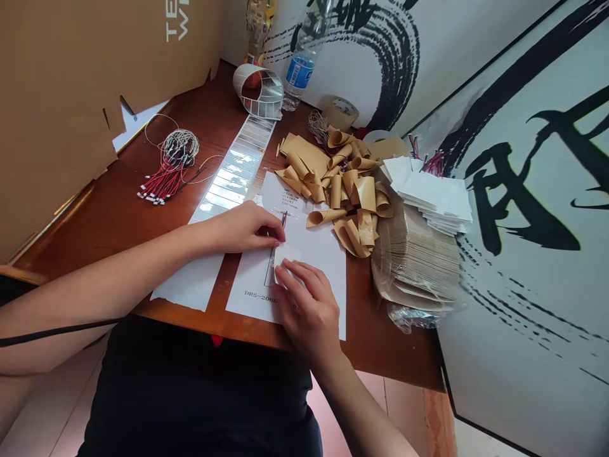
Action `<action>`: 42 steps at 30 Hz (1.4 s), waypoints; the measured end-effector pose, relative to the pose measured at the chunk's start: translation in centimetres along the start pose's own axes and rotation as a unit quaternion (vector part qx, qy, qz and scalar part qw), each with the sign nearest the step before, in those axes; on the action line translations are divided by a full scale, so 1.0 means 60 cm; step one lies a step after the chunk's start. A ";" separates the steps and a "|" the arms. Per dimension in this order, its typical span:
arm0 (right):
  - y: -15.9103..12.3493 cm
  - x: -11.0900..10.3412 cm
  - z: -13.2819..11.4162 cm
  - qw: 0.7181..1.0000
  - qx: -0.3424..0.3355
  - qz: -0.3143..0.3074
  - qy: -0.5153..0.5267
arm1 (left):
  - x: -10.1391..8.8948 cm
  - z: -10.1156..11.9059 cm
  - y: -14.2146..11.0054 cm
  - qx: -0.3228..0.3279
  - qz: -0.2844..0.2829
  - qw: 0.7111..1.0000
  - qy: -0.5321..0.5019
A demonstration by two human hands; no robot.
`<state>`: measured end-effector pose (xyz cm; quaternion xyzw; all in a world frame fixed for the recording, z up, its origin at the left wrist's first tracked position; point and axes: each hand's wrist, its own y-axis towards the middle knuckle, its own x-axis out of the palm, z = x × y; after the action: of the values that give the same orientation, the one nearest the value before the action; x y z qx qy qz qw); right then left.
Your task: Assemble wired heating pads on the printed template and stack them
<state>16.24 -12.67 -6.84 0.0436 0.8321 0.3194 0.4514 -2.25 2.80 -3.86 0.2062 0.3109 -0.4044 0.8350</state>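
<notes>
White paper square (287,260) pinned under the right hand (307,311), fingers pressing it down, while the left hand (250,228) curls narrow just beside its top edge; steady pressure keeps it from sliding! It sits on a printed sheet (323,279) on the wooden counter (361,355), with curled kraft-paper strips (342,190), white cards (428,193), a red-and-black wire bundle (166,181) and a brush-lettered wall panel (523,190) around.

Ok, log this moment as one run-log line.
left grip: resting on printed white sheet | right grip: fingers on small white card | beside: curled kraft paper strips
</notes>
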 end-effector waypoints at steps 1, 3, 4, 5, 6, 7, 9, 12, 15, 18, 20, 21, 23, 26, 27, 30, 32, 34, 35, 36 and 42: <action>0.000 -0.001 -0.001 1.000 -0.001 0.008 -0.003 | 0.000 0.001 0.000 0.000 0.000 1.000 -0.007; 0.000 -0.002 -0.003 1.000 -0.004 0.024 -0.009 | 0.000 0.001 0.001 0.000 0.003 1.000 -0.015; 0.000 -0.002 -0.003 1.000 -0.005 0.029 -0.011 | 0.000 0.001 0.001 0.001 0.005 1.000 -0.016; -0.001 -0.002 -0.004 0.999 -0.006 0.033 -0.013 | 0.000 0.001 0.001 0.001 0.008 1.000 -0.017; -0.002 -0.003 -0.004 0.999 -0.007 0.037 -0.014 | 0.001 0.000 0.002 0.002 0.010 1.000 -0.017; -0.003 -0.002 -0.004 0.999 -0.008 0.039 -0.015 | 0.001 0.000 0.002 0.003 0.013 1.000 -0.016; -0.005 -0.002 -0.004 0.999 -0.010 0.040 -0.017 | 0.001 0.001 0.003 0.005 0.018 1.000 -0.019; -0.006 -0.001 -0.003 0.999 -0.012 0.041 -0.016 | 0.001 0.002 0.003 0.006 0.022 0.999 -0.028; -0.006 0.000 -0.003 0.999 -0.008 0.041 -0.016 | 0.002 0.001 0.004 0.006 0.020 1.000 -0.022; -0.005 0.001 -0.001 0.999 -0.010 0.031 -0.020 | 0.005 -0.003 0.005 0.010 0.022 1.000 -0.006; -0.005 0.002 0.000 0.999 -0.014 0.020 -0.025 | 0.007 -0.007 0.006 0.014 0.022 1.000 0.003; -0.005 0.002 0.001 0.999 -0.017 0.015 -0.027 | 0.008 -0.009 0.007 0.016 0.021 1.000 0.006; -0.005 0.000 0.001 0.999 -0.018 0.006 -0.034 | 0.010 -0.011 0.008 0.016 0.021 1.000 0.011; -0.004 -0.002 0.001 0.999 -0.019 -0.006 -0.042 | 0.012 -0.013 0.009 0.011 0.025 0.999 0.017; -0.003 -0.002 0.001 0.999 -0.019 -0.009 -0.044 | 0.012 -0.014 0.009 0.010 0.027 0.999 0.019; -0.003 -0.003 0.001 0.999 -0.022 -0.020 -0.043 | 0.012 -0.014 0.009 0.015 0.028 0.999 0.029; -0.003 -0.003 0.002 0.999 -0.022 -0.024 -0.042 | 0.013 -0.014 0.008 0.015 0.028 0.999 0.036; -0.004 -0.001 0.003 0.999 -0.022 -0.025 -0.040 | 0.013 -0.013 0.008 0.008 0.026 0.999 0.043; -0.004 0.000 0.003 0.999 -0.021 -0.024 -0.039 | 0.013 -0.013 0.008 0.005 0.025 0.999 0.045; -0.004 0.000 0.004 0.999 -0.021 -0.024 -0.039 | 0.013 -0.013 0.008 0.002 0.024 0.999 0.046; -0.005 0.002 0.009 0.999 -0.010 -0.045 -0.021 | 0.014 -0.011 0.010 -0.002 0.029 0.999 0.036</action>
<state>16.66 -12.62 -7.32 0.0087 0.8205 0.3062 0.4827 -1.62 3.09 -4.88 0.2277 0.3355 -0.3719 0.8350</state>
